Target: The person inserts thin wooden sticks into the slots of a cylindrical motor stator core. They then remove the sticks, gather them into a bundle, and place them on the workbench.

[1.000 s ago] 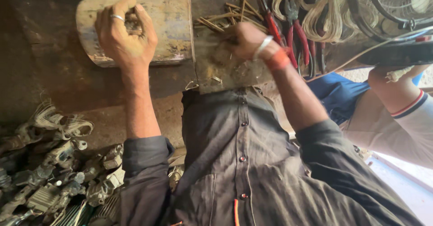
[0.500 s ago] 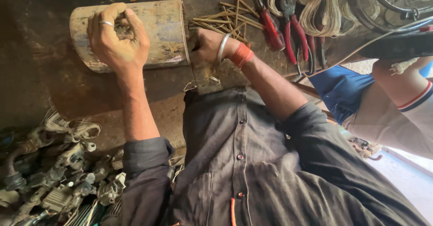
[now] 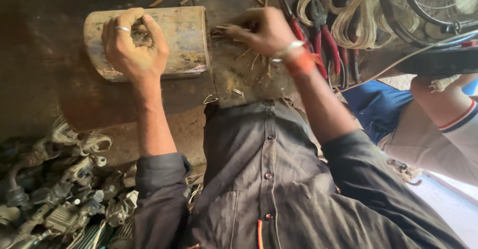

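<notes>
— So, what's nearest us? A heap of grimy metal parts and wire ends (image 3: 55,194) on the floor, well behind the left wrist, then the person's dark shirt.

— And the left hand (image 3: 133,47)?

— It sits on top of the worn, dented metal cylinder (image 3: 184,40), fingers curled in, the tips pressed together around a small gritty lump. What the lump is, I can't tell. A ring shows on one finger.

— The right hand (image 3: 264,30)?

— Just past the cylinder's open end, fingers bunched, pinching thin wooden slivers (image 3: 221,29) whose tips point at the cylinder's rim. More slivers lie scattered under the palm. Beyond the knuckles lie red-handled pliers (image 3: 326,42) and loops of pale wire (image 3: 358,20).

— What might go wrong?

— I'd say the cylinder lies on its side and only the left hand steadies it; a push from the slivers could roll it away from the fingers. The slivers look brittle too, so a hard pinch might snap them or jab a fingertip. And somebody else's arm in a striped sleeve (image 3: 458,124) is close on the right; a bump there could jog the elbow.
</notes>
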